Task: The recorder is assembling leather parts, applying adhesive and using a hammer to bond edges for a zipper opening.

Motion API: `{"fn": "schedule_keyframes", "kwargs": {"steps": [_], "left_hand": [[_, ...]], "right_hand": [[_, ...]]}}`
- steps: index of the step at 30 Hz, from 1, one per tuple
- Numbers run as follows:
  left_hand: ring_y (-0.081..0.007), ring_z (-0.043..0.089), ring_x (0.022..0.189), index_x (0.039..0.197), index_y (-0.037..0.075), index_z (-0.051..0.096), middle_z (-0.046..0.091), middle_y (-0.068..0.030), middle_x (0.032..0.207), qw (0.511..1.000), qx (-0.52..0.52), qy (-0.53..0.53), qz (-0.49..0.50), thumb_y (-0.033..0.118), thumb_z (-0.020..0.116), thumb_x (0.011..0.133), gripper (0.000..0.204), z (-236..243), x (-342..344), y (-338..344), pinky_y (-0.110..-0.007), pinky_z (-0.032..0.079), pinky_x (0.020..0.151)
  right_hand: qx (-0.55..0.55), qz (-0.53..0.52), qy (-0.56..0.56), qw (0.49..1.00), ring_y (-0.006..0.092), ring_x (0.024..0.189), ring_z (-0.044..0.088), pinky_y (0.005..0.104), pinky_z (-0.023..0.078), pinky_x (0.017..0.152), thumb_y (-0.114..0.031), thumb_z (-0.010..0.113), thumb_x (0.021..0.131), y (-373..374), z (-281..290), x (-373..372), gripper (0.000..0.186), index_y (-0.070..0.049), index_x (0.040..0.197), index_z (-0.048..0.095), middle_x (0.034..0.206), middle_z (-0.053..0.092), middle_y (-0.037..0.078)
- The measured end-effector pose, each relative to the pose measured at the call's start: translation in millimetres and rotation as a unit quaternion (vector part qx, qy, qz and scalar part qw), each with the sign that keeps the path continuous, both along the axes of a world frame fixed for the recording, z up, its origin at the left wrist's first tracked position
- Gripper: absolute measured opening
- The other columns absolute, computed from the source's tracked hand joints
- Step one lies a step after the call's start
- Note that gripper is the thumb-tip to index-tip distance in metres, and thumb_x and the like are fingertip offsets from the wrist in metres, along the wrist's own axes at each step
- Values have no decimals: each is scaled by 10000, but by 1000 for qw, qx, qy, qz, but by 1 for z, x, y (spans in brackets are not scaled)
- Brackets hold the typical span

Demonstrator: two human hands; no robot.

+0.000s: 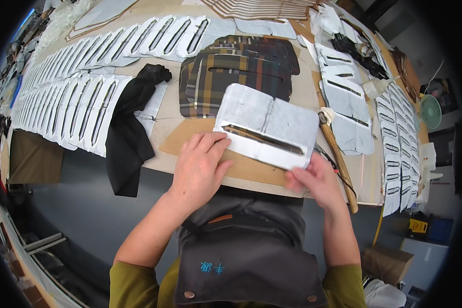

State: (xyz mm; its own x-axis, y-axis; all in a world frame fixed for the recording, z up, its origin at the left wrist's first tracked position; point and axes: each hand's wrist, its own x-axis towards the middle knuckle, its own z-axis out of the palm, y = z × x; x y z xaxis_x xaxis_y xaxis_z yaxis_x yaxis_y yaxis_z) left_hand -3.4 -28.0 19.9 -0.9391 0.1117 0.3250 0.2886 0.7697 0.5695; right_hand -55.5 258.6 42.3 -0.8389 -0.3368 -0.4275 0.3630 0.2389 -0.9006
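Observation:
A pale grey-white fabric panel (269,118) with rounded corners lies in front of me. A long slot (264,138), bordered in white, runs across its lower part, and dark material shows through. The fingertips of my left hand (199,161) rest on the panel's left edge; its thumb is spread apart below, so the hand is open. My right hand (315,179) is at the panel's lower right corner, its fingers smeared by motion; whether they pinch the corner I cannot tell. Behind lies a stack of plaid fabric panels (205,77), the top one slotted. Brown board (185,136) shows beneath.
Rows of slotted white pieces (87,105) overlap on the left of the table (164,120). Black cloth (131,128) hangs over the front edge. At right are a wooden-handled tool (339,159), more white pieces (349,118), a squeeze bottle (376,88) and a green fan (430,111).

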Motion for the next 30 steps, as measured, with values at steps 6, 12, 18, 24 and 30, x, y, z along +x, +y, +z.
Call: {"fn": "schedule_keyframes", "kwargs": {"steps": [6, 12, 18, 24, 30], "left_hand": [[-327, 600, 1077, 1018, 23, 722, 671, -98, 1128, 999, 12, 36, 5, 69, 776, 824, 207, -9, -10, -1, -427, 482, 936], [-296, 607, 1014, 898, 54, 718, 673, -71, 1053, 999, 17, 49, 6, 49, 799, 782, 141, -8, 2, 0, -413, 469, 872], [-282, 610, 1008, 907, 77, 703, 676, -55, 1056, 998, 54, 23, 18, 59, 818, 766, 183, -10, 11, 0, -398, 450, 852], [-281, 612, 1008, 949, 75, 698, 676, -53, 1061, 998, 50, 31, 11, 58, 812, 775, 209, -9, 10, 0, -411, 441, 871], [-272, 614, 1004, 961, 59, 712, 675, -54, 1053, 997, 60, 55, -10, 19, 775, 795, 183, -10, 9, 16, -401, 452, 864]], "right_hand": [[226, 60, 169, 958, 88, 662, 614, 251, 483, 587, -85, 715, 937, 14, 34, -11, 72, -20, 949, 686, 827, 697, 32], [213, 201, 450, 843, 306, 879, 661, 396, 531, 733, -116, 804, 811, -73, 12, -12, 230, -49, 984, 668, 1014, 667, 113], [189, 256, 364, 875, 247, 806, 645, 367, 522, 712, -150, 869, 749, -84, 3, -25, 336, -55, 995, 662, 885, 645, 80], [232, 270, 276, 893, 296, 822, 694, 414, 524, 713, -129, 813, 778, -74, 21, -27, 239, -40, 951, 674, 840, 680, 103], [212, 292, 294, 885, 171, 636, 641, 315, 501, 617, -159, 765, 853, -70, 13, -44, 157, -12, 900, 740, 720, 691, 91]]}}
